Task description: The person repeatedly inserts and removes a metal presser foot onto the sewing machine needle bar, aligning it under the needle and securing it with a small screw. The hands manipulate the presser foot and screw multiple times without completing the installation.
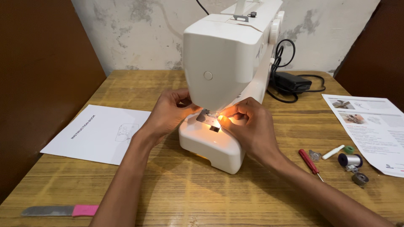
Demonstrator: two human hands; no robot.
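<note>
- A pink-handled knife (59, 210) is lying at the bottom left of the desk (202, 197).
- Both hands are pinching in under the needle area: left hand (168, 112), right hand (249, 124).
- The white sewing machine (227, 63) is sitting mid-frame, its lamp glowing.
- A black power adapter (291, 81) is sitting behind it, upper right.

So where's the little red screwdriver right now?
The red screwdriver lies on the wooden table, to the right of the sewing machine, just beyond the right hand and beside a thread spool.

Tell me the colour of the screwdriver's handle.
Red; the screwdriver shows best in the head view.
</note>
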